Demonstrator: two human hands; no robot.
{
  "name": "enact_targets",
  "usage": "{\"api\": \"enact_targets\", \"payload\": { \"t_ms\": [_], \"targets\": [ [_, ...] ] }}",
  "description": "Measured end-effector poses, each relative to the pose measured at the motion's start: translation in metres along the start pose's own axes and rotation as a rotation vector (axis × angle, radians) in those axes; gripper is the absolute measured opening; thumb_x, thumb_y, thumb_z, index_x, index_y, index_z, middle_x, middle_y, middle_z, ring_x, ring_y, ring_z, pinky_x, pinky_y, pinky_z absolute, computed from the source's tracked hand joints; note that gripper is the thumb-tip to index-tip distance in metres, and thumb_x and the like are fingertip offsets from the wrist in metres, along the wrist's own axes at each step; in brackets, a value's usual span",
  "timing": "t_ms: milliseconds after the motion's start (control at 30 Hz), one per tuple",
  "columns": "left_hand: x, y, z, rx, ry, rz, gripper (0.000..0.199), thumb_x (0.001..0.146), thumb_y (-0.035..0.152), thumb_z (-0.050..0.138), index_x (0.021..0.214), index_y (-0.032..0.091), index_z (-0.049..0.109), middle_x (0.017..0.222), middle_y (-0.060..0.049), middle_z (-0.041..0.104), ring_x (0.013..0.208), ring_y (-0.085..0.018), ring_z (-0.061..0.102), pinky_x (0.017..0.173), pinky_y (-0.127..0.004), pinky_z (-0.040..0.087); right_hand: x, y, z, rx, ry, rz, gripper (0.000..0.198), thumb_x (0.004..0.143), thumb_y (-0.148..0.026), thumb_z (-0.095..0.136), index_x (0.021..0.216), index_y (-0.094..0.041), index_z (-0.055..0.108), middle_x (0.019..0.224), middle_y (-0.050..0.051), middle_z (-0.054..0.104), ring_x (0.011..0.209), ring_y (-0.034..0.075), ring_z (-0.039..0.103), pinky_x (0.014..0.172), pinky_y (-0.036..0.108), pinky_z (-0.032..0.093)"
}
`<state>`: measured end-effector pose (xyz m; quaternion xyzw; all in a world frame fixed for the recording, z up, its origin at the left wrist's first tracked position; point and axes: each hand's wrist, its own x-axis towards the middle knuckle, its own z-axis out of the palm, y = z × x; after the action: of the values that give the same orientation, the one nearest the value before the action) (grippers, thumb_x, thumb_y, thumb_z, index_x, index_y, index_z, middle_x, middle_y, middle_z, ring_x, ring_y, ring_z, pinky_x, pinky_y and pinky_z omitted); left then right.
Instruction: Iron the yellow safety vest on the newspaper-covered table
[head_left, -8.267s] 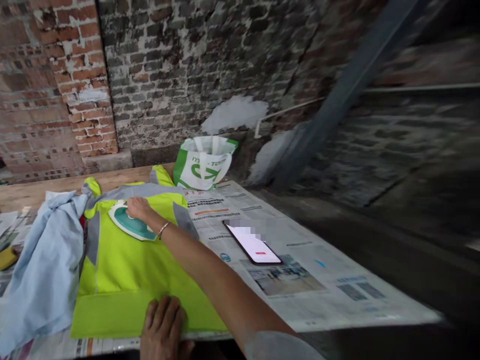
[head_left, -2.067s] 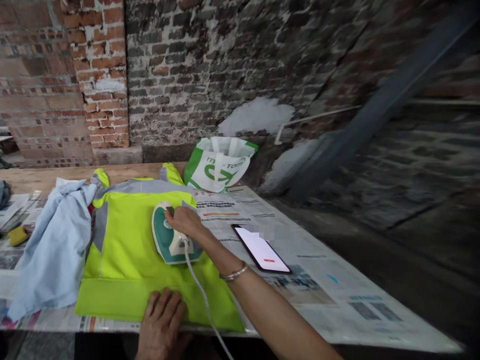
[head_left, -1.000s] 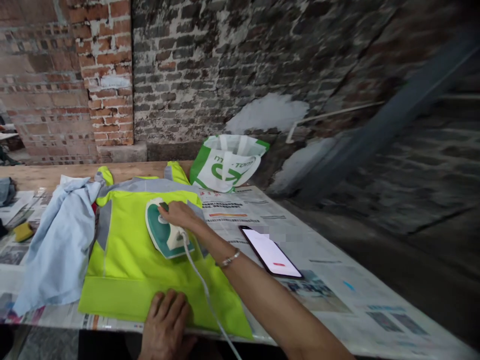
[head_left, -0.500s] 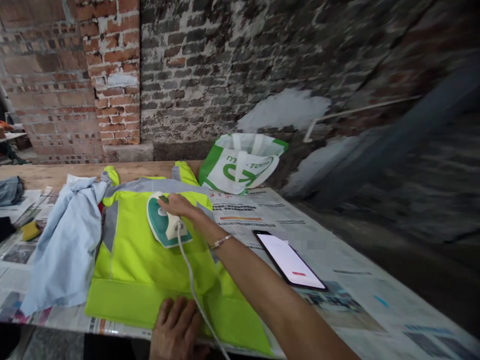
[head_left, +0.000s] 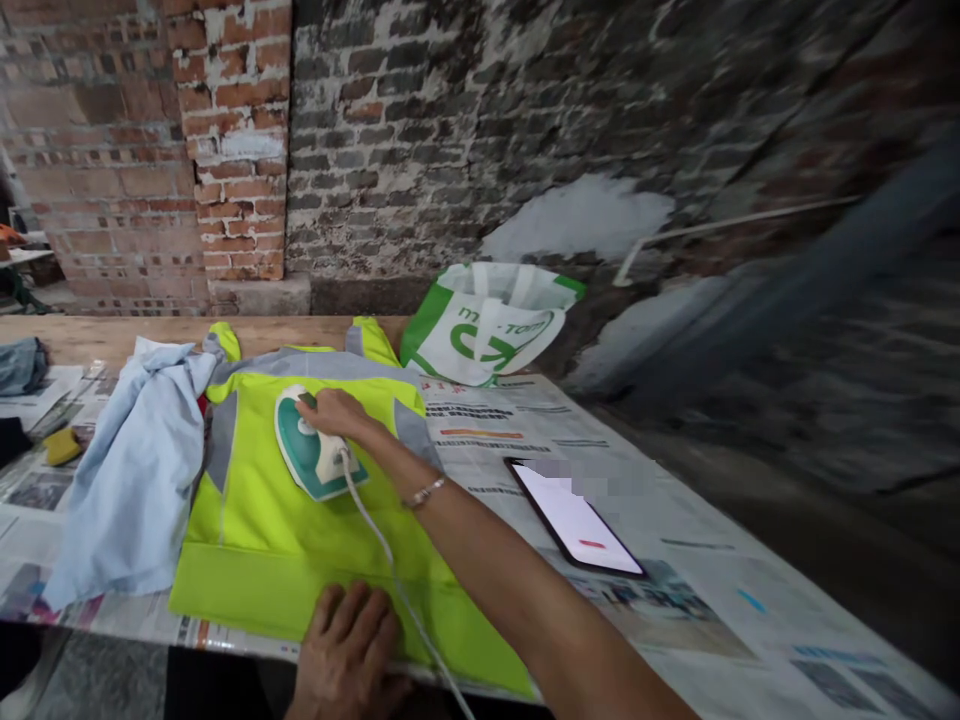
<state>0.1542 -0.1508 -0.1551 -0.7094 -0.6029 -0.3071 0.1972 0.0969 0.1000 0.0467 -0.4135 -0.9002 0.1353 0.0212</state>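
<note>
light: dim, even daylight | shadows: soft | right edge: smeared, stretched | centre: sharp

Green-and-white iron (head_left: 313,458) sits soleplate-down on the upper chest of the jacket (head_left: 300,520), white cord (head_left: 390,565) trailing toward the near edge. Jacket is neon yellow with grey bands, spread flat on newspaper.
</note>
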Motion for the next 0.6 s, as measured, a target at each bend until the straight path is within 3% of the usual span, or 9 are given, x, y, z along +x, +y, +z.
{"api": "enact_targets", "payload": {
  "t_ms": [167,300,400,600],
  "targets": [
    [-0.004,0.0,0.007,0.019,0.057,0.01,0.048,0.102,0.054,0.053,0.137,0.023,0.064,0.136,-0.006,0.073,0.129,-0.023,0.065,0.113,-0.04,0.049,0.063,-0.016,-0.001,0.051,0.013,0.031,0.056,0.105,-0.05,0.043,0.133,-0.011,0.072,0.138,0.023,0.069,0.129,0.031,0.065,0.096,0.033,0.052],
    [-0.004,0.001,0.007,0.029,-0.025,0.018,0.052,0.1,0.056,0.055,0.14,0.022,0.062,0.139,-0.006,0.071,0.132,-0.023,0.064,0.113,-0.04,0.05,0.076,-0.017,-0.002,0.057,0.0,0.025,0.057,0.106,-0.051,0.044,0.132,-0.008,0.072,0.137,0.024,0.069,0.128,0.031,0.066,0.093,0.03,0.051],
    [-0.002,0.002,0.004,0.026,-0.037,0.023,0.053,0.1,0.058,0.055,0.14,0.022,0.062,0.138,-0.007,0.071,0.132,-0.024,0.064,0.111,-0.04,0.051,0.057,-0.012,0.0,0.034,-0.012,-0.016,0.056,0.105,-0.051,0.046,0.123,-0.008,0.076,0.128,0.024,0.074,0.12,0.031,0.07,0.086,0.028,0.051],
    [0.001,0.003,-0.002,0.019,-0.005,-0.003,0.05,0.098,0.053,0.063,0.137,0.021,0.064,0.135,-0.007,0.073,0.128,-0.023,0.067,0.111,-0.039,0.053,-0.019,-0.008,0.008,-0.021,-0.052,-0.142,0.057,0.106,-0.055,0.046,0.104,-0.011,0.08,0.11,0.021,0.079,0.102,0.03,0.075,0.073,0.028,0.049]
  ]
}}
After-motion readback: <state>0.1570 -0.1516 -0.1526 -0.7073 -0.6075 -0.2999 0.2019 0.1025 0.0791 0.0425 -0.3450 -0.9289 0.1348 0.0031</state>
